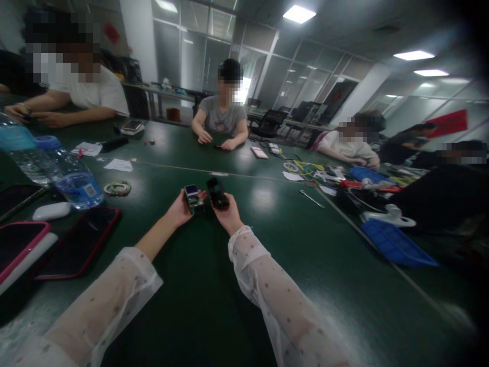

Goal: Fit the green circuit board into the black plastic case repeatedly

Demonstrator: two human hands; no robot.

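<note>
My left hand [182, 208] is closed round a small device with its circuit board exposed [194, 200]; a little screen shows at its top end. Close beside it, my right hand [228, 214] grips a black casing [217, 192], dark and rounded at the edges. The two pieces are held apart, just above the green table [244, 244]. Fine detail on both pieces is too small or blurred to read.
On the left stand water bottles [76, 178], with phones [82, 239], a white case [51, 211] and a beaded bracelet [117, 188]. To the right lie a metal tool [311, 199], tangled cables [305, 168] and blue trays [397, 242]. Several people sit round the table.
</note>
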